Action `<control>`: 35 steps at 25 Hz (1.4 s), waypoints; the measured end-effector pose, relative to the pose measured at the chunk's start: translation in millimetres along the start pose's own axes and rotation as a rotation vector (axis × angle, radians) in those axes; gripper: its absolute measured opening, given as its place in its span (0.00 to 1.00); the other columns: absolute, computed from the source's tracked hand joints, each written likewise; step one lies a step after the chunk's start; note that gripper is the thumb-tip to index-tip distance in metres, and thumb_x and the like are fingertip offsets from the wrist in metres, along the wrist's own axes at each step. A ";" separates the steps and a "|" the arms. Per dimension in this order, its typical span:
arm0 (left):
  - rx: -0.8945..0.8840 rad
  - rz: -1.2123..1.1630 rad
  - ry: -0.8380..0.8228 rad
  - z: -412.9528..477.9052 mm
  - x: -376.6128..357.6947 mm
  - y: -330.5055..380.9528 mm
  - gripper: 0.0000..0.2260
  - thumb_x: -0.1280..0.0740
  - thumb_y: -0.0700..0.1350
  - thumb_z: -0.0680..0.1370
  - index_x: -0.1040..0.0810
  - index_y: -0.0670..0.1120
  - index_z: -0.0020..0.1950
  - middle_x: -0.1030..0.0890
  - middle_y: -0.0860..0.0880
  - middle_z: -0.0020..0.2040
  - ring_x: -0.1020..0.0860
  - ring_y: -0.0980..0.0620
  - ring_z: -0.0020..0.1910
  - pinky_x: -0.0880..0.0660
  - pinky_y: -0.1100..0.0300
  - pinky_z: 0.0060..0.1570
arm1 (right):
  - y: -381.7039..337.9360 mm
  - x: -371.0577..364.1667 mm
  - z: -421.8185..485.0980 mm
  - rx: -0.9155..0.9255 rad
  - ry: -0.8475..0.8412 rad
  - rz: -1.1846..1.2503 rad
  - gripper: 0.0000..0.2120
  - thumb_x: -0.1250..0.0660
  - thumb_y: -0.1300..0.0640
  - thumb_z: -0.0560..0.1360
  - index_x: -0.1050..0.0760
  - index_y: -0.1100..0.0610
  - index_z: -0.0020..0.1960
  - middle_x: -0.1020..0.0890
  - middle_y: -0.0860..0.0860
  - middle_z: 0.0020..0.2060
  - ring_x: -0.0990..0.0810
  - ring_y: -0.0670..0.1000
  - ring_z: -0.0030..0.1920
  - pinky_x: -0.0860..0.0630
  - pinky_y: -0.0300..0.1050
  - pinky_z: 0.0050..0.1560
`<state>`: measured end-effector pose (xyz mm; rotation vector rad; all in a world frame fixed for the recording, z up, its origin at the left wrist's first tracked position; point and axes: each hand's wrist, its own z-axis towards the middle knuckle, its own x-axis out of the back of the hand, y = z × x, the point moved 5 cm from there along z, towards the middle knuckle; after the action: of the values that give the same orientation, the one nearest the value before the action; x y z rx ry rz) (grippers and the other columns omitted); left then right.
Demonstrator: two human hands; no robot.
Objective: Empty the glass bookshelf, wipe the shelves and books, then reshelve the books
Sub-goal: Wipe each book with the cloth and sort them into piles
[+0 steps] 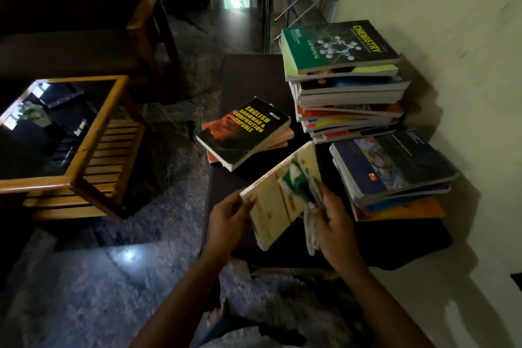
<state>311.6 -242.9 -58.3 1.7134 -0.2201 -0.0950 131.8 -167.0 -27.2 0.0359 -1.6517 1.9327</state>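
left hand (228,220) grips the cream book (278,200) by its lower edge, tilted above the counter (248,76), so the cover faces the cloth (299,181), which right hand (333,223) clutches & presses on it. other books wait in stacks (347,93) nearby, prob. sorted wiped/unwiped.

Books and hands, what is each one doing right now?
Cream book, closed, tilted, held up.
Cloth, bunched, blurred, against the cream book's cover.
Left hand, grips the cream book's edge.
Right hand, grips the cloth.
Chemistry book, closed, flat atop the tall stack.
English grammar book, closed, atop a small pile.
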 end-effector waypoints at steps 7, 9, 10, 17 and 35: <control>-0.971 0.851 -0.158 -22.5 -21.9 -12.3 0.18 0.46 0.50 0.81 0.36 0.55 0.72 0.29 0.51 0.69 0.42 0.53 0.75 0.52 0.46 0.73 | -9.8 46.9 -18.0 -0.068 0.121 0.041 0.13 0.40 0.50 0.77 0.38 0.39 0.59 0.29 0.44 0.57 0.31 0.47 0.62 0.33 0.43 0.61; -0.905 1.052 -0.228 -22.4 -13.2 -58.9 0.22 0.49 0.52 0.81 0.47 0.61 0.75 0.29 0.50 0.69 0.51 0.53 0.76 0.53 0.45 0.71 | -0.5 41.7 -26.3 -0.096 0.111 0.032 0.20 0.40 0.64 0.78 0.37 0.40 0.58 0.31 0.41 0.57 0.32 0.47 0.63 0.34 0.39 0.61; -0.869 1.112 -0.250 -24.4 -9.9 -74.1 0.23 0.50 0.53 0.81 0.50 0.61 0.76 0.29 0.49 0.70 0.52 0.53 0.77 0.53 0.46 0.70 | 3.2 38.4 -27.5 -0.126 0.095 0.041 0.21 0.40 0.67 0.77 0.37 0.42 0.58 0.31 0.40 0.56 0.32 0.47 0.62 0.35 0.34 0.60; -0.579 0.958 -0.086 -30.2 20.0 -61.1 0.24 0.51 0.63 0.79 0.42 0.58 0.74 0.34 0.50 0.71 0.40 0.53 0.71 0.41 0.41 0.71 | 43.9 -14.2 46.2 -0.056 -0.132 -0.298 0.21 0.41 0.65 0.78 0.34 0.58 0.70 0.27 0.58 0.64 0.31 0.59 0.64 0.33 0.51 0.63; -0.520 0.878 -0.057 -22.8 15.2 -47.6 0.26 0.52 0.64 0.79 0.38 0.51 0.72 0.32 0.51 0.70 0.42 0.57 0.71 0.40 0.45 0.70 | 51.6 -25.1 -48.5 -0.011 -0.303 -0.091 0.23 0.42 0.58 0.72 0.28 0.47 0.66 0.25 0.42 0.63 0.26 0.45 0.58 0.32 0.36 0.62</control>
<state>335.1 -217.2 -100.7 0.9856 -0.8865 0.4154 146.3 -136.1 -94.0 0.4107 -1.8178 1.9206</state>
